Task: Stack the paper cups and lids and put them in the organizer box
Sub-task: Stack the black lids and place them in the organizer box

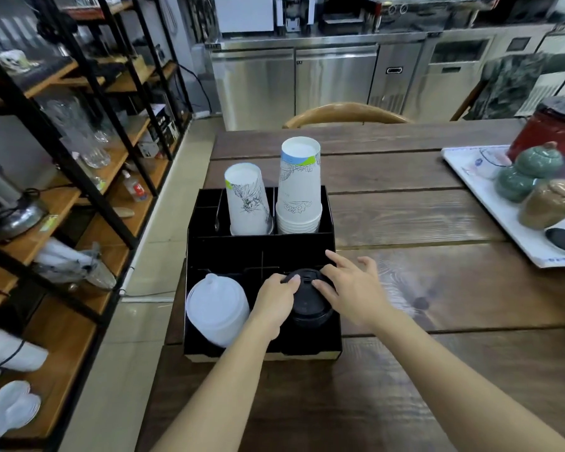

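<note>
Both hands are on the black lids (309, 300) now, in the front right compartment of the box (261, 246). The left hand (274, 303) comes in from the left side, fingertips curled onto the top lid's rim. The right hand (353, 287) covers the right side, fingers spread and loosely open, two fingertips on the lid and the index stretched past it toward the box's right wall. Neither grip is closed around the stack; it looks like a press and a steadying touch rather than a lift.

The stack's axis runs straight up, so seating it should be a push straight down into the compartment. It sits right between the two hands, neither one nearer.

Room is tight. The box wall is just beside the lids on the right, and the divider and the white lids (216, 309) are just beside the left hand. The white lids lean toward the front left, so a nudge from the left wrist could tip them further.

At the back, the short cups (248, 200) and the tall cups (300, 190) stand upside down in their own slots, well clear of the hands. To the right the table (437, 288) lies open up to the tray (463, 177), plenty of space to pull the right hand away. By my read this is nearly the last step.
</note>
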### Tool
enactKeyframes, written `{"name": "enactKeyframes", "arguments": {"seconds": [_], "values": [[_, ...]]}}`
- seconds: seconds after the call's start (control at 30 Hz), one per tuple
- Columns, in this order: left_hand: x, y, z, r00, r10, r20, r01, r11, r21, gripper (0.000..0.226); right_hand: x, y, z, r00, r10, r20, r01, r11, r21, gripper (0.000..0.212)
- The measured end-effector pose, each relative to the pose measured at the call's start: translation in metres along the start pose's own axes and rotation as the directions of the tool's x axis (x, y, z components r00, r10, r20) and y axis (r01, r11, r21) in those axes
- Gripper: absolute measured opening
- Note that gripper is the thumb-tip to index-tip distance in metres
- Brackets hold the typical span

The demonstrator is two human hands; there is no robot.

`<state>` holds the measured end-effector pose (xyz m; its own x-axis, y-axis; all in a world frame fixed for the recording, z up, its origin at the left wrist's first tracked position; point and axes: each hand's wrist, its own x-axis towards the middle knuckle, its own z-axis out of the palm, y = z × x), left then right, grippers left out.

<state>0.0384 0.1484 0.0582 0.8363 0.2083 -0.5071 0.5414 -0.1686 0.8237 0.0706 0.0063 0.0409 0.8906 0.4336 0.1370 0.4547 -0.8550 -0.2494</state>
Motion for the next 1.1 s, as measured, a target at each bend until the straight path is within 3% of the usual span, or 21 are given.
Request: {"name": "enactKeyframes", "arguments": {"seconds": [0.13, 0.23, 0.33, 0.4, 0.47, 0.53, 0.7, 0.77, 0.87, 0.97, 1.1], "values": [[-0.003, -0.002, -0.002, 0.997, 0.078, -0.027, -0.072, 0.979, 0.19, 0.032, 0.001, 0.001, -0.002, 0.997, 0.0, 0.074, 0.003, 0.999, -0.05, 0.035], [-0.012, -0.002, -0.012, 0.968, 0.221, -0.121, -0.184, 0.948, 0.261, 0.035, 0.002, -0.007, -0.007, 0.996, -0.019, -0.09, 0.013, 0.997, -0.074, 0.036], [-0.023, -0.004, -0.033, 0.884, 0.379, -0.273, -0.317, 0.917, 0.244, 0.028, 0.005, -0.025, -0.016, 0.969, -0.081, -0.234, 0.072, 0.996, -0.047, 0.032], [-0.024, -0.011, -0.049, 0.809, 0.395, -0.436, -0.318, 0.917, 0.241, 0.025, 0.01, -0.042, -0.02, 0.966, -0.172, -0.194, 0.18, 0.983, 0.026, 0.033], [-0.022, -0.021, -0.066, 0.752, 0.323, -0.575, -0.253, 0.946, 0.202, 0.03, 0.015, -0.061, -0.016, 0.959, -0.267, -0.095, 0.274, 0.96, 0.065, 0.035], [-0.021, -0.033, -0.078, 0.716, 0.272, -0.643, -0.187, 0.962, 0.198, 0.035, 0.02, -0.077, -0.007, 0.935, -0.355, -0.017, 0.355, 0.934, 0.046, 0.035], [-0.016, -0.064, -0.087, 0.791, 0.36, -0.494, -0.174, 0.907, 0.384, 0.039, 0.026, -0.104, 0.016, 0.858, -0.49, 0.155, 0.492, 0.87, 0.032, 0.043], [-0.016, -0.071, -0.088, 0.8, 0.397, -0.449, -0.181, 0.874, 0.451, 0.04, 0.023, -0.105, 0.02, 0.842, -0.516, 0.157, 0.516, 0.856, 0.042, 0.041], [-0.015, -0.075, -0.089, 0.779, 0.44, -0.447, -0.145, 0.82, 0.554, 0.04, 0.025, -0.106, 0.021, 0.878, -0.456, 0.147, 0.468, 0.882, -0.055, 0.038], [-0.017, -0.076, -0.089, 0.763, 0.493, -0.419, -0.077, 0.712, 0.698, 0.04, 0.026, -0.115, 0.018, 0.877, -0.428, 0.218, 0.438, 0.899, 0.002, 0.033], [-0.015, -0.077, -0.091, 0.749, 0.532, -0.396, -0.072, 0.658, 0.749, 0.038, 0.029, -0.124, 0.019, 0.889, -0.394, 0.231, 0.419, 0.906, -0.067, 0.027]]}}
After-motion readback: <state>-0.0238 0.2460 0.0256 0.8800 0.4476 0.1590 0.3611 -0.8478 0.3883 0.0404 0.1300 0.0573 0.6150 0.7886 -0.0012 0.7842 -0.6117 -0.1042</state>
